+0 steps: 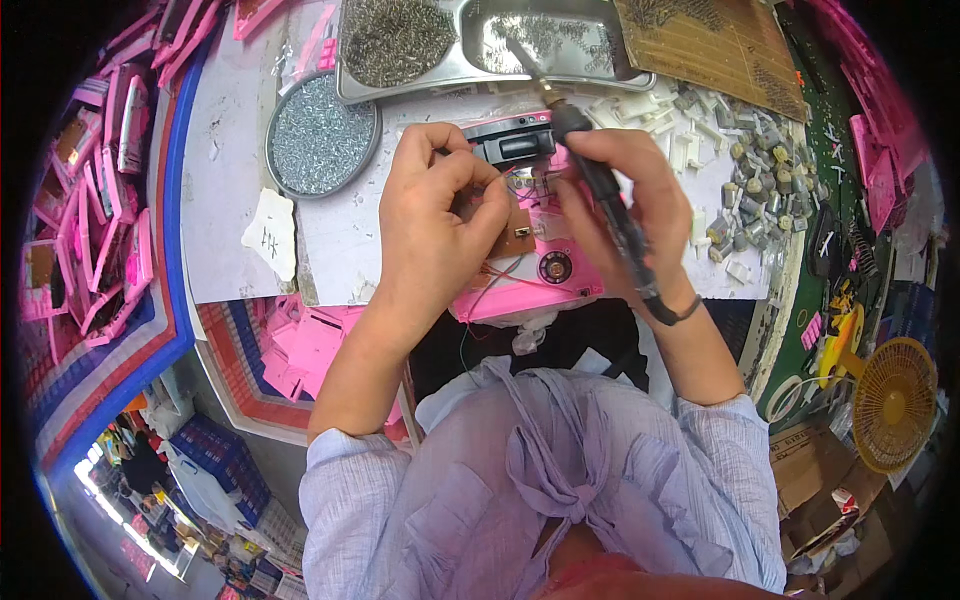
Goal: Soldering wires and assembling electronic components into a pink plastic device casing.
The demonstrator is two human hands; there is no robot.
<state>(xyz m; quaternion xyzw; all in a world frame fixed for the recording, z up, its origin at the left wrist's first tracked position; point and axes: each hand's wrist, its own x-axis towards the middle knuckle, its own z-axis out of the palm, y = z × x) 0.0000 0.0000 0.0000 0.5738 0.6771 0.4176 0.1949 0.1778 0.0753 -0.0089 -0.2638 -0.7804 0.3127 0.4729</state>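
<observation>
Between my hands lies a pink plastic toy housing (530, 298), its inside exposed, with a black part (520, 147) at its far end. A brown circuit board (516, 240), thin red and grey wires and a small round black component (555, 266) show inside. My left hand (440, 205) is over the housing's left side, thumb and forefinger pinched near the wires; what they pinch is hidden. My right hand (640, 190) grips a black corded electric screwdriver (605, 195) with a brass collar. Its metal tip points up and away, over the metal tray.
A metal tray (400, 88) with screws stands at the back, beside cardboard (700, 50) holding more screws. A round dish (322, 135) of small metal pieces sits left. Grey motors (770, 165) and white parts lie right. Pink housings (100, 200) fill the far left; a yellow fan (893, 405) stands right.
</observation>
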